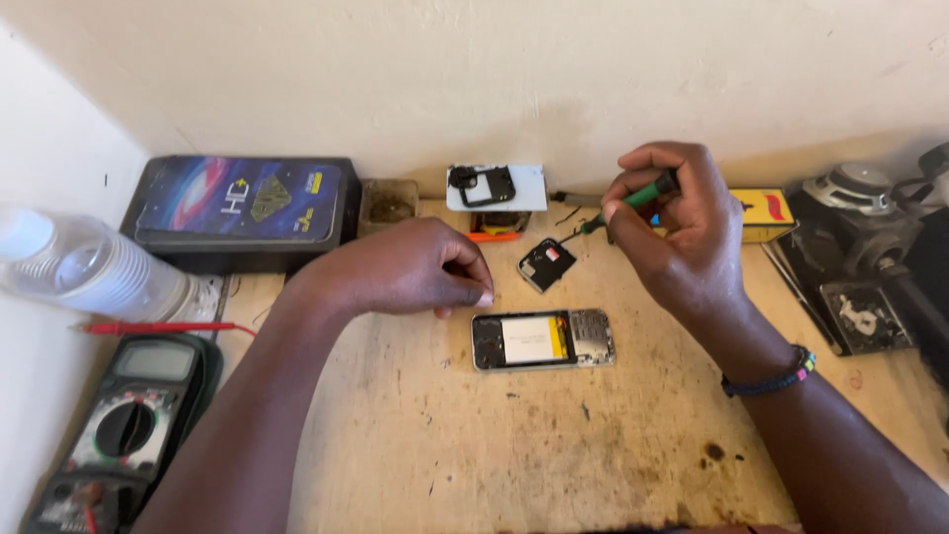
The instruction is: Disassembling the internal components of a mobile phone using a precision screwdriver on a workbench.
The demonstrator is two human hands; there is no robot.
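An opened phone [543,339] lies back-up in the middle of the wooden bench [514,445], its white and yellow battery showing. My left hand [415,267] rests just left of and above it, fingertips pinched together near the phone's top left corner; whether they hold something tiny I cannot tell. My right hand [677,227] is raised behind the phone and grips a green-handled screwdriver [623,203], tip pointing down-left. A small black part [546,263] lies between my hands.
A multimeter [124,425] with a red probe [158,327] and a clear plastic bottle [84,267] sit at the left. A black box [242,208], a small tray [388,205], a white plate with a black frame [494,188], a yellow box [766,213] and a speaker [855,188] line the back wall.
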